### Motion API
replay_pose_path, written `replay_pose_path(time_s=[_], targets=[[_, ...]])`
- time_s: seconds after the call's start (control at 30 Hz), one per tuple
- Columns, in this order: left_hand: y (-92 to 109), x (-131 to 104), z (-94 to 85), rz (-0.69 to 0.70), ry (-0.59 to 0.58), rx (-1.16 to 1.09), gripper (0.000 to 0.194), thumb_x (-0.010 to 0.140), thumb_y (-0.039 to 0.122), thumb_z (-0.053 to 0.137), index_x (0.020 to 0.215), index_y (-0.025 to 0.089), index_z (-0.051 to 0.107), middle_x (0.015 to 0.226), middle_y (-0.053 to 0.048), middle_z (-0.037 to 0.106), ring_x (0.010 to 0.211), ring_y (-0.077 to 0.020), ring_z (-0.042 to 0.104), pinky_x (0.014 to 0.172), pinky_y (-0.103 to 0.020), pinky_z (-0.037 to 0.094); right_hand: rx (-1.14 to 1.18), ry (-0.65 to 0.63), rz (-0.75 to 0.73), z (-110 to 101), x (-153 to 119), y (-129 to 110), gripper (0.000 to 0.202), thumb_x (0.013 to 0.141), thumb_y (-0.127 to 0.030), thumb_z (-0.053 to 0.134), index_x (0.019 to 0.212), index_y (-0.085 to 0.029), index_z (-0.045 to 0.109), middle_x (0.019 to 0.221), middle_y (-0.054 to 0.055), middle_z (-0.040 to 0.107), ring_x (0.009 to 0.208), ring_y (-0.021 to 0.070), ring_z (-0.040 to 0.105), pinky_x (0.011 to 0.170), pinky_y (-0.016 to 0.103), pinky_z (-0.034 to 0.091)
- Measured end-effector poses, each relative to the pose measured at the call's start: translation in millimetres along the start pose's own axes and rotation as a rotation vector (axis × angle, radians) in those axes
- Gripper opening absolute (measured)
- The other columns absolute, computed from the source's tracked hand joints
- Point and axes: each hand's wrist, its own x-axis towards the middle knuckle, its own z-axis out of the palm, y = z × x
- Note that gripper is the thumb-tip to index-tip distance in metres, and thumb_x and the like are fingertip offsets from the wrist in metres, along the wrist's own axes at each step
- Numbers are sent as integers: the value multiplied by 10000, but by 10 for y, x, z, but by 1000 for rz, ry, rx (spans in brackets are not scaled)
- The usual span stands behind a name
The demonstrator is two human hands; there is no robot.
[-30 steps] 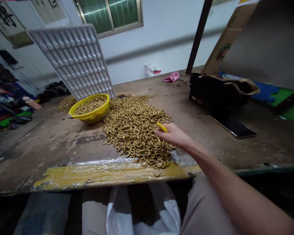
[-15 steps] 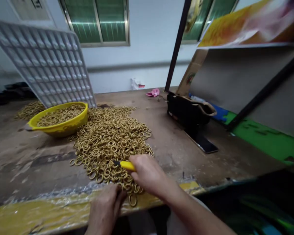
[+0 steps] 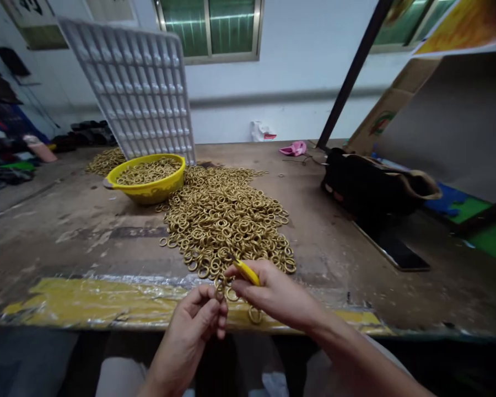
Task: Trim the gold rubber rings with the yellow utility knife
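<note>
My left hand (image 3: 192, 325) is at the table's front edge, thumb and fingers pinched on a brass-coloured ring (image 3: 219, 288). Just to its right, my right hand (image 3: 279, 292) is closed around a yellow-handled tool (image 3: 248, 272) with a thin dark tip, which points up and left over the rings. Its exact kind I cannot make out. The right fingertips are close to the pinched ring; whether they touch it is unclear. Beyond both hands spreads a heap of similar rings (image 3: 227, 218). One loose ring (image 3: 255, 315) lies on the yellow taped edge below my right hand.
A yellow basin (image 3: 152, 194) full of rings stands left of the heap, before an upright grey ribbed tray (image 3: 144, 94). To the right are a black bag (image 3: 364, 179) and a phone (image 3: 403, 256). A pink item (image 3: 294, 148) lies near the wall.
The view has swung left. My left hand has turned and lifted, and its fingers now show a ring between them. My right hand has drawn back with the tool toward the left hand.
</note>
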Motion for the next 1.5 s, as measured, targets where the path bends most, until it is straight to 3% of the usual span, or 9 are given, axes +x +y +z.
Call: replay_pose_path(time_s=[0.2,0.3,0.53,0.67,0.83,1.0,1.13,1.37,1.5], targets=[[-10,-139,-32,-48,-46,-151,163,778,268,689,838,138,612,752,-28,578,607,-94,517,550,-209,427,205,36,-17,263,-7,-70,121,827,-164,498,777,-162,608,691,-25,592,650,93,522,621,194,394],[-52,-153,-74,-41,-38,-132,189,767,301,699,828,140,623,734,-24,579,588,-97,513,542,-216,417,277,-45,19,279,7,-75,113,811,-138,503,755,-154,601,668,-28,593,619,85,532,601,186,400],[57,-190,-110,192,-12,371,243,844,293,597,650,147,592,676,-17,576,704,-140,515,681,-241,391,402,-158,77,340,-24,-70,186,790,-322,629,858,-156,578,683,-16,592,633,113,547,572,207,401],[105,-214,-115,213,-40,482,184,835,248,589,684,150,627,691,-21,594,702,-150,530,684,-243,393,284,-152,88,330,3,-55,238,796,-372,615,768,-137,588,664,-14,550,600,92,466,544,198,359],[6,-191,-158,165,-34,296,194,859,296,562,727,155,577,660,-4,552,625,-132,511,648,-250,402,8,-52,21,301,8,-47,267,877,-286,445,650,-158,504,576,-40,441,533,79,378,513,201,295],[-25,-191,-216,172,73,295,191,871,307,558,759,156,594,671,-6,546,666,-133,487,651,-233,370,-590,-7,-87,363,-57,15,93,712,-81,485,700,-170,507,682,-2,546,609,110,451,547,233,269],[-7,-202,-237,184,87,327,180,857,314,578,760,164,605,680,-8,539,699,-151,485,662,-238,357,-788,-68,-110,415,-66,68,153,699,-72,475,785,-177,548,773,28,600,656,138,505,561,253,286],[135,-258,-186,252,48,486,178,886,275,517,743,185,573,721,-18,502,708,-163,468,665,-259,358,-949,-65,-13,428,22,16,171,832,-106,430,886,-183,572,840,61,646,677,160,566,563,264,303],[258,-467,-100,333,-87,568,200,863,230,538,667,189,529,703,-36,508,686,-174,472,647,-276,365,-1083,75,226,243,130,79,178,837,-92,421,865,-163,581,782,84,657,658,173,578,561,268,294]])
